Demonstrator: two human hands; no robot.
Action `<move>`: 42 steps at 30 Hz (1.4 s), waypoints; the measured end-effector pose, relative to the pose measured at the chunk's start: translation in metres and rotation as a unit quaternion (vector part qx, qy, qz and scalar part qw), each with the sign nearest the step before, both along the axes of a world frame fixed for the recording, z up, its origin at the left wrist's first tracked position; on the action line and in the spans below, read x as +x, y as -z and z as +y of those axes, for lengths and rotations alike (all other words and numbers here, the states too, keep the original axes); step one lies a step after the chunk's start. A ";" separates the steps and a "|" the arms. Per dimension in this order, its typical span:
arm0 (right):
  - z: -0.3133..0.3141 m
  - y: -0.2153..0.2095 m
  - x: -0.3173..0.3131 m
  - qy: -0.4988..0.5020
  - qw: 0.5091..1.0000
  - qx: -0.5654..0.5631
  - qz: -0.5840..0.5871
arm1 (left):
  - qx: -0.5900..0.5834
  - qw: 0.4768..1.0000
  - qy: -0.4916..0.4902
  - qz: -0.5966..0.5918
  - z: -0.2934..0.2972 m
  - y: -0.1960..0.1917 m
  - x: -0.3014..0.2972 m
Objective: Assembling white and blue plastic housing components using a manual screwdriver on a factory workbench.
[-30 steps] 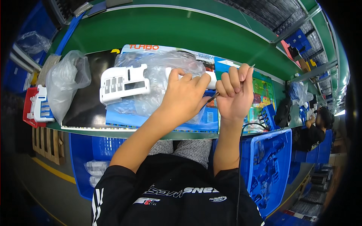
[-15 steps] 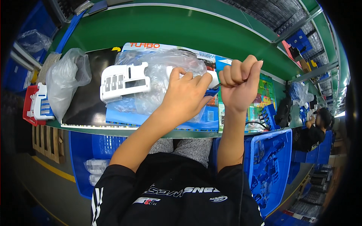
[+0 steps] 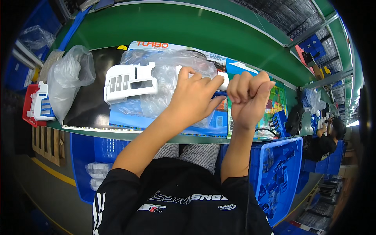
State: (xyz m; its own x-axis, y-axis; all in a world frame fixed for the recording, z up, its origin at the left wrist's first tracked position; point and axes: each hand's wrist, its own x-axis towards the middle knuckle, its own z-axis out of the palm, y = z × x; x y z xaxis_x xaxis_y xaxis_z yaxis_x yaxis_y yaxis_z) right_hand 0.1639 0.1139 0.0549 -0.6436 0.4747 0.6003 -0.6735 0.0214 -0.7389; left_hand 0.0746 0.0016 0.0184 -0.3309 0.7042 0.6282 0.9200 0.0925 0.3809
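Spanning factory floor: green workbench (image 3: 219,35) (crowded)

Green table (image 3: 219,37) beyond the cartons lies open; plastic bags (image 3: 70,84) crowd the left hand (image 3: 194,100).

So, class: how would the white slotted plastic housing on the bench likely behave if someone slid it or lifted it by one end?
The white plastic housing looks like a rigid moulded shell, so it would probably stay stiff rather than sag. Its open slots suggest thin walls, so it is likely light for its size. It rests partly on a crinkled clear plastic bag, so it might slip easily.
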 end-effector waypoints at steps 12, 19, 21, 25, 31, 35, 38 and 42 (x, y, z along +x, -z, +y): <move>-0.007 0.011 -0.001 0.026 0.998 0.044 0.024 | 0.047 0.999 0.013 -0.019 0.006 0.007 0.002; -0.015 0.024 0.000 0.074 0.994 0.042 0.076 | 0.095 0.995 0.006 -0.023 0.010 0.011 0.003; -0.014 0.025 0.002 0.090 0.992 0.045 0.077 | 0.093 0.996 0.008 -0.013 0.013 0.011 0.005; -0.017 0.021 -0.002 0.102 0.990 0.036 0.089 | 0.090 0.996 -0.003 -0.006 0.007 0.007 0.006; 0.015 0.020 0.034 0.076 0.965 -0.193 0.158 | 0.053 0.998 0.014 0.007 0.001 0.003 0.010; 0.042 0.069 0.038 0.108 0.984 -0.140 0.032 | 0.052 0.998 0.015 0.019 -0.002 -0.001 0.014; 0.042 0.102 0.037 0.086 0.976 -0.178 -0.095 | -0.009 0.999 0.030 0.032 -0.009 -0.009 0.009; 0.054 0.124 0.034 0.296 0.909 0.086 -0.280 | -0.083 0.992 0.084 0.037 -0.023 -0.030 0.008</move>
